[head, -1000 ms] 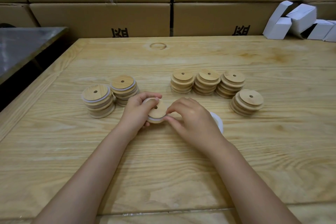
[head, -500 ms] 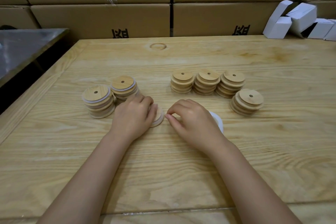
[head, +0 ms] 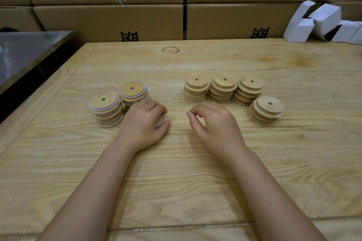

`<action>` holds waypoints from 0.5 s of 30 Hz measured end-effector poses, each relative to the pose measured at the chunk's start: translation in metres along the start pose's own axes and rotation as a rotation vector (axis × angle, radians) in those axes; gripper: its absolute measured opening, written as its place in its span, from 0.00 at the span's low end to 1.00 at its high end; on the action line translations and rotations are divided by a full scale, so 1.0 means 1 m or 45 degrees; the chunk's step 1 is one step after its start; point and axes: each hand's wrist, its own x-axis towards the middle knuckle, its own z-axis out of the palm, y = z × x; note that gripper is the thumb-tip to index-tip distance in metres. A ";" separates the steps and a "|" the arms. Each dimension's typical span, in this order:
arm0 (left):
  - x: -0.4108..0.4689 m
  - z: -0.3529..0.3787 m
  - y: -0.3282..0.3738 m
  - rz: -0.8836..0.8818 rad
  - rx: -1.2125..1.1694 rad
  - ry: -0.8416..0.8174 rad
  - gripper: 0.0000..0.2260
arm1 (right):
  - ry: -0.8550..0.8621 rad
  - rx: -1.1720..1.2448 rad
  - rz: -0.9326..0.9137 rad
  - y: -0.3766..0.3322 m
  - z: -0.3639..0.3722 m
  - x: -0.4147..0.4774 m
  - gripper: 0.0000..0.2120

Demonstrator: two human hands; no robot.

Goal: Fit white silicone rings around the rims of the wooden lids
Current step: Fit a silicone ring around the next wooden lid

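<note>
Head view: wooden lid [head: 163, 120] tucked under the left hand [head: 144, 125]
I see that hand curled over it on the table [head: 176, 182], beside the ringed stacks [head: 106, 109]; right hand [head: 217, 125] sits apart, fingertips pinched, can't tell on what.

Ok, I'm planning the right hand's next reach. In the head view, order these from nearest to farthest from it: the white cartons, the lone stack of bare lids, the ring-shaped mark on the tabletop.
From the right hand:
1. the lone stack of bare wooden lids, just to its right.
2. the ring-shaped mark, ahead, slightly left.
3. the white cartons, at the back right.
</note>
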 end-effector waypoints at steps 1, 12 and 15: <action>0.000 -0.001 0.000 -0.018 0.014 0.005 0.12 | 0.049 0.000 0.019 0.001 -0.001 0.000 0.08; -0.001 -0.002 -0.003 -0.125 0.010 0.021 0.09 | 0.528 -0.100 0.238 0.024 -0.011 0.007 0.08; -0.001 0.000 -0.007 -0.130 -0.040 0.023 0.10 | 0.556 -0.205 0.374 0.034 -0.013 0.007 0.08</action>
